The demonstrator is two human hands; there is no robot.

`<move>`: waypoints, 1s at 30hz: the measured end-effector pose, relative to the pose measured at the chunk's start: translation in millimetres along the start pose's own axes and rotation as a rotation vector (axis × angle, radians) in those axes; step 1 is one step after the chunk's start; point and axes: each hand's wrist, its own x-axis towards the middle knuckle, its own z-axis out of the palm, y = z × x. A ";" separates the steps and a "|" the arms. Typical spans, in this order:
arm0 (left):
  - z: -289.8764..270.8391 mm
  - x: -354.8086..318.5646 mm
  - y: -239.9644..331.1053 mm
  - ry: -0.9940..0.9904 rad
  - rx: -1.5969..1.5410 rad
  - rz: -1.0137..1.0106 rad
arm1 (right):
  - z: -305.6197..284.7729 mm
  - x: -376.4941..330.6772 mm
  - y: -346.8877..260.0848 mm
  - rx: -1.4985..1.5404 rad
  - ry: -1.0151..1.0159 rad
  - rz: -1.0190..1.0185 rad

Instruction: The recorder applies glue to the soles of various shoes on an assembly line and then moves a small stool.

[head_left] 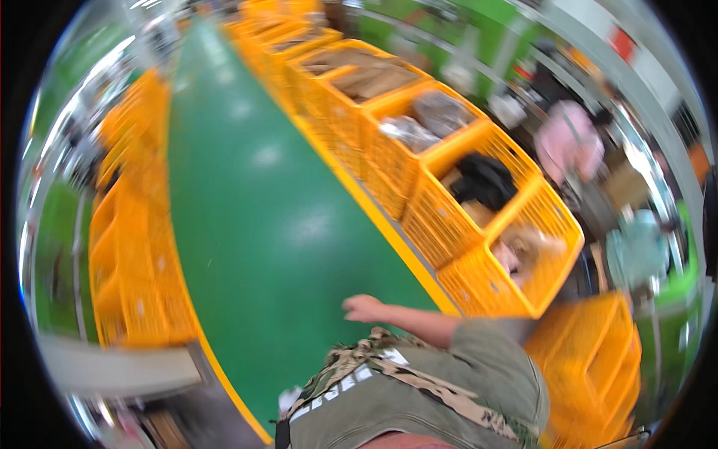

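My right hand (364,308) is held out in front of my body over the green floor (247,202). Motion smears its fingers, so whether they are curled or apart does not show, and no object stands out in it. Nearest to that arm, on the right, is a yellow plastic crate (479,288) with pinkish and tan material inside. My left hand cannot be made out; a small whitish shape (288,400) shows at the left edge of my olive shirt (441,382).
Yellow crates line the aisle's right side; one holds black material (486,179), another grey bags (441,112). Stacked yellow crates (142,262) border the left. A yellow crate stack (591,359) stands close at my right. Beyond the right row is a person in pink (568,142).
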 end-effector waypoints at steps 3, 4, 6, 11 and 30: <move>-101.6 62.8 -55.5 -0.085 0.033 0.000 | -57.8 145.3 -106.0 0.041 -0.051 -0.129; -140.5 95.5 -71.6 -0.086 0.035 -0.010 | -79.4 187.6 -134.4 0.008 -0.082 -0.146; -221.3 155.4 -106.4 -0.089 0.045 -0.029 | -104.1 256.5 -148.9 -0.008 -0.076 -0.122; -443.7 296.1 -190.6 -0.012 0.050 -0.127 | -114.7 389.0 -121.7 0.019 0.106 0.191; -888.1 647.3 -322.6 0.051 0.059 -0.645 | -365.8 1111.8 -138.5 -0.149 0.153 0.039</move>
